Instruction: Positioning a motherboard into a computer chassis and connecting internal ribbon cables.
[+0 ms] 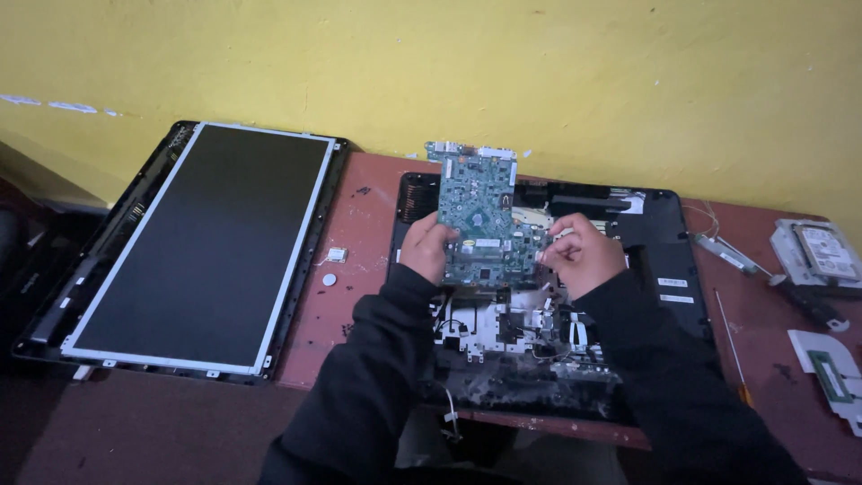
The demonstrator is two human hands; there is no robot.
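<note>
green circuit board [476, 216], between both hands' grip

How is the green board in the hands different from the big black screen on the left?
The green circuit board is small and held up by the left hand and right hand; the black screen panel is much bigger and lies flat, untouched. The board is bumpy with tiny parts; the screen is smooth and plain. Both are rectangular.

A dark display panel [202, 247] lies left; a hard drive [828, 251] and screwdriver [729, 341] right.
</note>
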